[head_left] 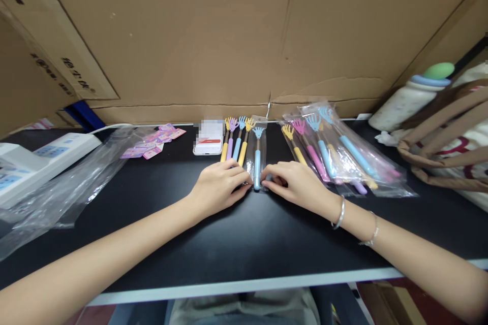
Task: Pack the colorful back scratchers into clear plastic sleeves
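Note:
A blue back scratcher (257, 165) lies inside a narrow clear plastic bag (250, 156), its claw end pointing away from me. My left hand (223, 183) has its fingertips pressed together on the bag's lower left edge. On the opposite side, my right hand (292, 183) pinches at the lower right edge with curled fingers. Just left of the bag, several unbagged back scratchers in yellow, purple and blue (237, 150) lie side by side, partly behind my left hand. Beyond my right hand is a pile of bagged back scratchers (326, 155), overlapping one another.
A phone (208, 148) lies at the back, with small pink and purple cards (154, 142) to its left. Loose clear bags (76, 188) and a white power strip (49, 162) occupy the left side. A bottle (407, 101) and a bag with brown handles (450, 147) stand right. Cardboard (229, 35) walls the back.

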`<state>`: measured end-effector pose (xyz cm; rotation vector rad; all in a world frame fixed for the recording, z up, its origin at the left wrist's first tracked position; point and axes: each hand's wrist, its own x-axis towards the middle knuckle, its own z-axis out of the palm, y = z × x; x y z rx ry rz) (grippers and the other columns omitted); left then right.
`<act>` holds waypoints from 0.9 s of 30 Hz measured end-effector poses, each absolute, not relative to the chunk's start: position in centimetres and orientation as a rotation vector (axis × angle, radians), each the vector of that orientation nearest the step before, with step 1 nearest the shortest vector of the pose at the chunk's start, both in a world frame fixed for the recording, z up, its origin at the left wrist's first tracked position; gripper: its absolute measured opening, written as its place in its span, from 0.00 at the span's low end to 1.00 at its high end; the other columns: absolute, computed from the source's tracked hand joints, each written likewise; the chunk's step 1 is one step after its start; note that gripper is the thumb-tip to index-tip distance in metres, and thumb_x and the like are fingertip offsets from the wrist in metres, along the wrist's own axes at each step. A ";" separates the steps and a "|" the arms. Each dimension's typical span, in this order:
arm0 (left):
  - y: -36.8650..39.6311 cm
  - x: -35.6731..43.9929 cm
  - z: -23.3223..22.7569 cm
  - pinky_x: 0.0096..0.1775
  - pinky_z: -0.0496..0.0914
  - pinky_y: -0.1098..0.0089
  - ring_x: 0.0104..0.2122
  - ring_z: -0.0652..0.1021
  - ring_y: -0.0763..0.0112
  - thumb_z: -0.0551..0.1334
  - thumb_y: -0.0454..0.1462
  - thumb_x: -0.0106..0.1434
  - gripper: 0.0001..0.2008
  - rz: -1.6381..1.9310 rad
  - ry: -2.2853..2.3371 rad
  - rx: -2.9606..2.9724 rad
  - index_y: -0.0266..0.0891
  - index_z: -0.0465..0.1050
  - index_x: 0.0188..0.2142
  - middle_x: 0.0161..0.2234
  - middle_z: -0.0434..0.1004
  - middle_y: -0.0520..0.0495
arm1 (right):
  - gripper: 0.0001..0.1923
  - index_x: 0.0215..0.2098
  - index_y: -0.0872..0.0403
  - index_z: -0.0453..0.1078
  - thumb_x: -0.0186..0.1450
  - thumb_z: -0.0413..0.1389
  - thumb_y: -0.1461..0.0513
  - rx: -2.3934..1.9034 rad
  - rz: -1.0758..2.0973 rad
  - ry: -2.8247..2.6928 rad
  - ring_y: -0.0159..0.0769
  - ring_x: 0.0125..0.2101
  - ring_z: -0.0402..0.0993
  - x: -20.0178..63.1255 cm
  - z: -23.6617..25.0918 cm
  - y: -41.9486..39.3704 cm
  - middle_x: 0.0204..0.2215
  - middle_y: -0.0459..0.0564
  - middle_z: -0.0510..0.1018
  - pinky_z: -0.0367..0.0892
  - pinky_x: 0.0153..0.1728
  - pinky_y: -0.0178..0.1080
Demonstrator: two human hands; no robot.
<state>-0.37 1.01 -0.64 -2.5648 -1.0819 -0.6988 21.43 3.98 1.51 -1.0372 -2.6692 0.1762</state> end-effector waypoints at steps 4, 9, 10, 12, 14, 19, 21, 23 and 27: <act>1.0 -0.4 -0.6 0.36 0.65 0.70 0.37 0.74 0.69 0.57 0.36 0.65 0.07 -0.677 -1.061 -2.548 0.42 0.73 0.33 0.30 0.78 0.54 | 0.07 0.35 0.52 0.71 0.65 0.53 0.58 -1.044 0.152 -2.682 0.32 0.23 0.65 21.4 1.8 3.8 0.21 0.44 0.71 0.54 0.28 0.34; 0.9 -0.3 -0.7 0.38 0.65 0.69 0.37 0.74 0.69 0.58 0.36 0.63 0.05 -0.687 -1.083 -2.526 0.42 0.73 0.33 0.30 0.78 0.55 | 0.07 0.33 0.52 0.70 0.65 0.53 0.58 -1.075 0.124 -2.690 0.31 0.22 0.65 21.5 1.7 3.8 0.21 0.44 0.72 0.53 0.27 0.34; 0.9 -0.3 -0.7 0.38 0.65 0.69 0.37 0.74 0.69 0.58 0.37 0.63 0.05 -0.689 -1.091 -2.525 0.43 0.73 0.33 0.30 0.78 0.55 | 0.07 0.33 0.52 0.70 0.65 0.53 0.58 -1.077 0.114 -2.692 0.31 0.22 0.65 21.5 1.7 3.8 0.21 0.44 0.72 0.53 0.27 0.34; 1.0 -0.3 -0.7 0.37 0.65 0.69 0.37 0.74 0.69 0.59 0.37 0.63 0.05 -0.696 -1.104 -2.518 0.43 0.73 0.32 0.30 0.78 0.55 | 0.08 0.33 0.52 0.70 0.65 0.53 0.57 -1.081 0.091 -2.697 0.32 0.22 0.66 21.5 1.6 3.8 0.21 0.44 0.72 0.52 0.26 0.34; 1.0 -0.3 -0.7 0.36 0.65 0.69 0.36 0.74 0.69 0.59 0.37 0.63 0.05 -0.707 -1.110 -2.502 0.43 0.73 0.31 0.29 0.77 0.55 | 0.09 0.32 0.52 0.70 0.66 0.53 0.56 -1.082 0.069 -2.699 0.32 0.23 0.66 21.5 1.6 3.8 0.21 0.44 0.72 0.52 0.27 0.33; 1.0 -0.2 -0.7 0.35 0.65 0.69 0.35 0.74 0.69 0.59 0.38 0.63 0.05 -0.709 -1.121 -2.488 0.43 0.73 0.32 0.29 0.77 0.55 | 0.11 0.31 0.52 0.69 0.66 0.52 0.55 -1.073 0.059 -2.696 0.32 0.23 0.66 21.4 1.8 3.6 0.20 0.44 0.72 0.51 0.27 0.33; 1.0 -0.3 -0.7 0.35 0.65 0.70 0.35 0.74 0.69 0.59 0.40 0.63 0.06 -0.705 -1.130 -2.491 0.43 0.73 0.32 0.29 0.77 0.54 | 0.11 0.31 0.52 0.69 0.66 0.52 0.55 -1.068 0.071 -2.696 0.32 0.22 0.66 21.4 1.8 3.6 0.20 0.44 0.72 0.51 0.27 0.33; 1.0 -0.3 -0.7 0.35 0.65 0.70 0.36 0.75 0.69 0.59 0.41 0.64 0.07 -0.705 -1.139 -2.492 0.43 0.73 0.32 0.29 0.77 0.54 | 0.11 0.31 0.52 0.69 0.66 0.52 0.54 -1.063 0.080 -2.691 0.32 0.22 0.65 21.3 1.9 3.6 0.19 0.43 0.71 0.50 0.27 0.33; 1.0 -0.3 -0.6 0.35 0.65 0.71 0.36 0.75 0.69 0.59 0.40 0.64 0.06 -0.709 -1.130 -2.487 0.43 0.72 0.33 0.28 0.77 0.54 | 0.12 0.32 0.53 0.69 0.66 0.53 0.53 -1.056 0.090 -2.692 0.31 0.22 0.64 21.3 1.8 3.7 0.18 0.42 0.70 0.50 0.27 0.33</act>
